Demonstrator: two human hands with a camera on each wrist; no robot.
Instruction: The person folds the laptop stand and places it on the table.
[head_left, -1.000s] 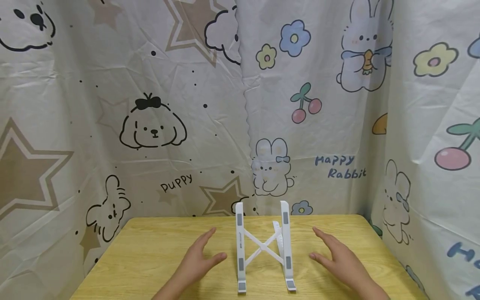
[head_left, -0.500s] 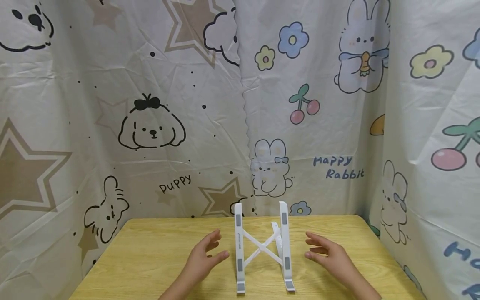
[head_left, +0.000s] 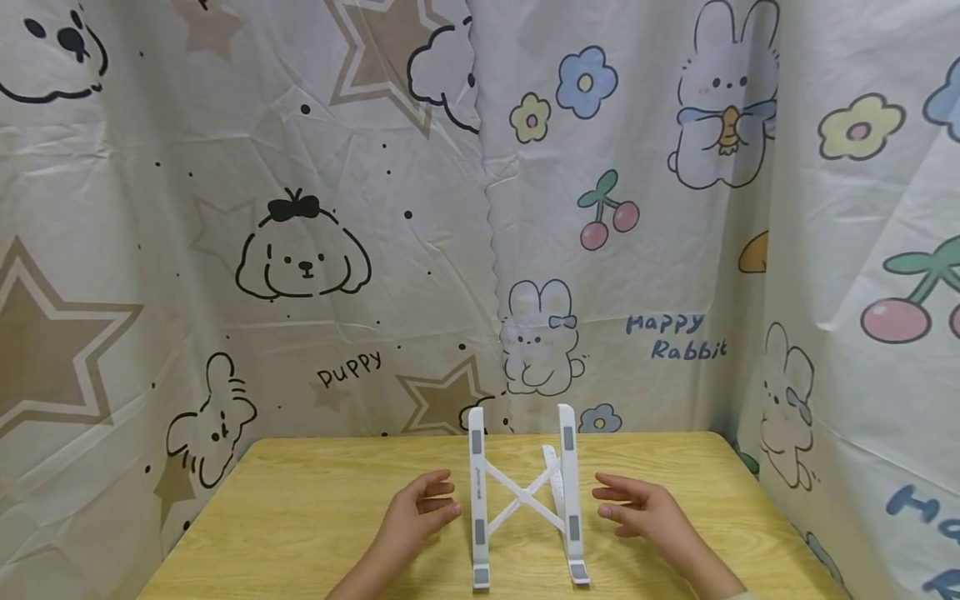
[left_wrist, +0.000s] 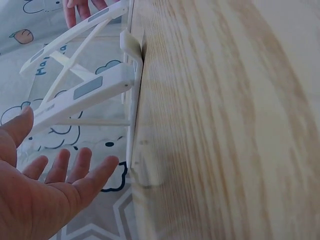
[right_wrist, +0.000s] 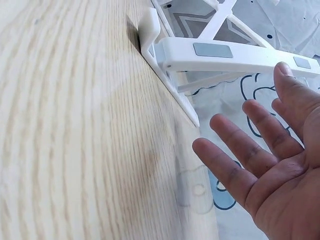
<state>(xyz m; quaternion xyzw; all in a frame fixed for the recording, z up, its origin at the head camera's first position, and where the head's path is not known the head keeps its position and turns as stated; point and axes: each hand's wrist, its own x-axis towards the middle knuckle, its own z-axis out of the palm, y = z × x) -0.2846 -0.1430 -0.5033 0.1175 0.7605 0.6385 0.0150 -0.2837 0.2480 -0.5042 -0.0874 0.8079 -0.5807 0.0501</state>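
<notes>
A white folding laptop stand (head_left: 478, 500) with grey pads stands unfolded on the table, its two rails joined by an X-shaped brace (head_left: 525, 495). My left hand (head_left: 416, 512) is just left of the stand, fingers loosely bent and holding nothing. On the other side my right hand (head_left: 641, 510) faces it, a small gap from the right rail. In the left wrist view the left palm (left_wrist: 45, 200) is turned up beside the near rail (left_wrist: 112, 80). The right wrist view has spread right-hand fingers (right_wrist: 240, 140) below a padded rail (right_wrist: 255, 57).
The wooden table (head_left: 315, 492) has a light wood grain. Behind it and along both sides hangs a cream curtain (head_left: 420, 250) printed with puppies, rabbits, stars and flowers. The table's back edge runs close to the curtain.
Both hands have moved inward toward the laptop stand, the right hand by more, and their fingers have bent slightly. The stand stays where it was.
</notes>
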